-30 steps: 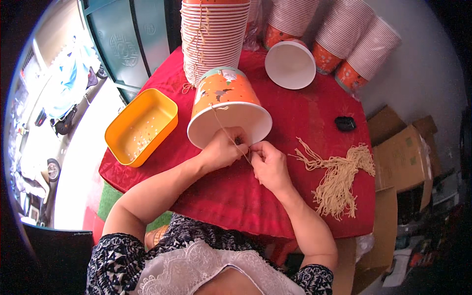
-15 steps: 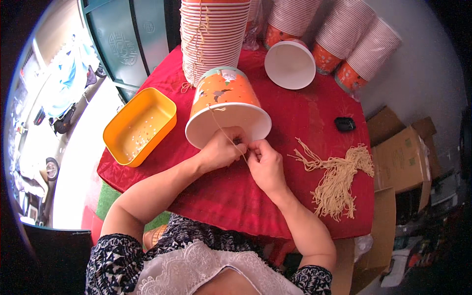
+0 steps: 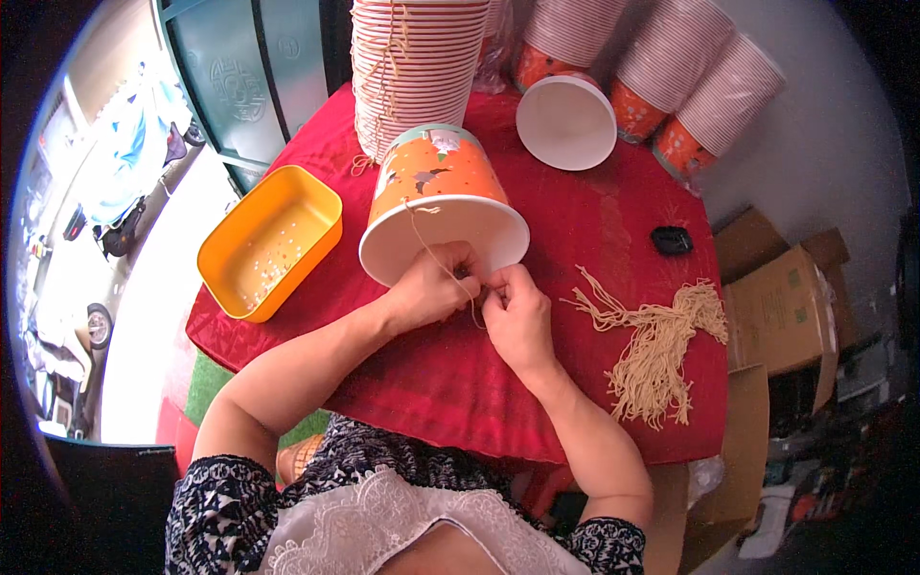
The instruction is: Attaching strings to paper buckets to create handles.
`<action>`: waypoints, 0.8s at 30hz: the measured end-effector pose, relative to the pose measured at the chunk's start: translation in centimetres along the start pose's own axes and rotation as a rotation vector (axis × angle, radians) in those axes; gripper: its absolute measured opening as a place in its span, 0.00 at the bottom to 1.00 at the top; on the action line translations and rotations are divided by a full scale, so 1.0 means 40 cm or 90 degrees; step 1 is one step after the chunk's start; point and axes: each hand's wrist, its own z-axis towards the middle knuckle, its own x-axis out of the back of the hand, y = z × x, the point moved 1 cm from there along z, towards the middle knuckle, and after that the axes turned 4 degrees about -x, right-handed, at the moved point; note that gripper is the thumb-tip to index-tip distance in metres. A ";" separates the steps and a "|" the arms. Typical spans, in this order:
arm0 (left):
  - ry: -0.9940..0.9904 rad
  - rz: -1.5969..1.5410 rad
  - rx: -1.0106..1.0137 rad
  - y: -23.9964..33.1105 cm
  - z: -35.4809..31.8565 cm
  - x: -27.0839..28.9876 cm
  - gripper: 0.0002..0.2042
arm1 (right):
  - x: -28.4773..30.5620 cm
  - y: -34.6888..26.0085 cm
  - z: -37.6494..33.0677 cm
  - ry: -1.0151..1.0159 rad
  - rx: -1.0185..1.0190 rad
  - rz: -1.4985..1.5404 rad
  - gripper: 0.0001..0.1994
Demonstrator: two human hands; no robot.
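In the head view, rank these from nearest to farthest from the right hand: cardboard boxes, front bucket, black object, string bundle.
From the right hand:
1. Front bucket: just ahead, leftward
2. String bundle: to the right
3. Black object: right and farther forward
4. Cardboard boxes: farthest right

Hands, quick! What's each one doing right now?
Left hand: closed, string running across it; what it grips is hidden.
Right hand: closed, pinching by the bucket; can't tell what's inside.
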 end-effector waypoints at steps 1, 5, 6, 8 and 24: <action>0.000 0.000 0.001 0.002 -0.001 0.002 0.04 | -0.001 -0.001 -0.001 -0.004 0.000 0.008 0.06; -0.040 -0.065 0.074 0.006 -0.003 0.007 0.04 | 0.002 -0.014 -0.004 -0.003 0.016 0.023 0.07; -0.042 -0.083 0.085 0.005 -0.003 0.006 0.03 | 0.002 -0.013 -0.003 -0.003 0.015 0.023 0.07; -0.039 -0.091 0.093 0.007 -0.003 0.004 0.04 | 0.002 -0.012 -0.002 -0.011 0.025 0.005 0.06; 0.050 0.030 -0.088 -0.003 -0.007 0.008 0.05 | 0.001 -0.021 0.009 0.004 0.006 0.027 0.03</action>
